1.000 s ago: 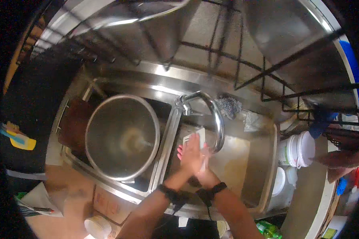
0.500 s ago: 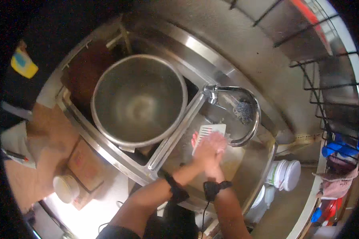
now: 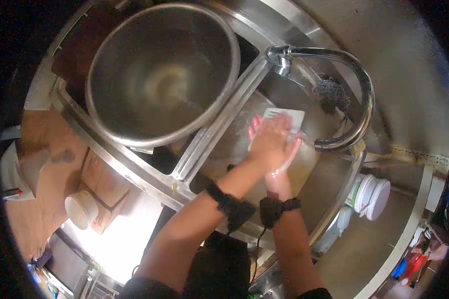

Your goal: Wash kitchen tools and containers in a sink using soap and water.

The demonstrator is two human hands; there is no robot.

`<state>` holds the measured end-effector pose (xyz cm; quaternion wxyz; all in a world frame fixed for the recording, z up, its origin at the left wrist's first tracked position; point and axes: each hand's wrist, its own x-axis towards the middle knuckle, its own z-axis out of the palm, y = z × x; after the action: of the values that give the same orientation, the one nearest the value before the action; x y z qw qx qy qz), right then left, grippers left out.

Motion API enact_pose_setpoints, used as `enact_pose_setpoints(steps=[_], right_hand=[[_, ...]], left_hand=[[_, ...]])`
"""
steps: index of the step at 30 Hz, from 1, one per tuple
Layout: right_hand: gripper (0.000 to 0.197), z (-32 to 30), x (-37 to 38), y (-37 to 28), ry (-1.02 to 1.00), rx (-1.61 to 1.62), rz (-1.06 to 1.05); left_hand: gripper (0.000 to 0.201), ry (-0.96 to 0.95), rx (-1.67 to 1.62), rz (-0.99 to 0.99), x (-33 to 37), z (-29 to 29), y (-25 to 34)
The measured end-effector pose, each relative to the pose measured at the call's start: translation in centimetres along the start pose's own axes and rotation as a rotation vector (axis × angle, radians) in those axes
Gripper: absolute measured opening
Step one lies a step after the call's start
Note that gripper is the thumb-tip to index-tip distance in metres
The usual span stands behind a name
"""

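Over the right sink basin, both my hands are on a flat white piece with comb-like slots. My right hand supports it from beneath, its pink fingertips curling past the left edge. On top lies my left hand, palm down with its fingers stretched across the piece; motion blurs the fingertips. Skin on both hands looks wet. The curved chrome faucet arches to the right of them, its spout end close to my right hand. Each wrist wears a black strap.
A large round steel pot fills the left basin. Behind the faucet's base side sits a dark scouring pad. White tubs stand right of the sink. Left, a cardboard box and a white cup-like container sit near the sink edge.
My view has shifted closer, so the pot and faucet look larger and higher. My left hand has slid over the slotted piece, while my right hand still supports it.
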<state>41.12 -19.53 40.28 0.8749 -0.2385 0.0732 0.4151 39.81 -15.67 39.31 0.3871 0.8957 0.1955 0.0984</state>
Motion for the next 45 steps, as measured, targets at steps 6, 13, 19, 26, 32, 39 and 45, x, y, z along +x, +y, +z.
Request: enact_pose_setpoints(steps=[6, 13, 19, 26, 32, 39, 45], right_hand=[[0.071, -0.1, 1.6, -0.9, -0.048, 0.061, -0.026], [0.07, 0.4, 1.2, -1.6, -0.121, 0.081, 0.013], [0.07, 0.7, 1.5, 0.2, -0.15, 0.052, 0.044], [0.07, 1.7, -0.2, 1.9, -0.146, -0.02, 0.018], [0.07, 1.0, -0.5, 2.6, -0.138, 0.04, 0.071], [0.069, -0.9, -1.1, 0.7, -0.117, 0.075, 0.123], [0.072, -2.4, -2.3, 0.4, 0.083, 0.091, 0.217]], left_hand=[[0.055, 0.013, -0.151, 0.12, 1.9, -1.2, 0.1], [0.06, 0.062, -0.122, 0.065, 1.6, -0.9, -0.1], [0.066, -0.011, -0.042, 0.141, -3.9, -3.0, 1.4], [0.075, 0.114, 0.23, 0.091, -0.1, -4.8, -0.8], [0.078, 0.02, 0.165, 0.261, -2.4, -3.4, -0.4], [0.064, -0.066, 0.282, 0.153, 2.8, -4.1, -1.4], [0.059, -0.103, 0.244, 0.109, -0.9, -3.9, -4.0]])
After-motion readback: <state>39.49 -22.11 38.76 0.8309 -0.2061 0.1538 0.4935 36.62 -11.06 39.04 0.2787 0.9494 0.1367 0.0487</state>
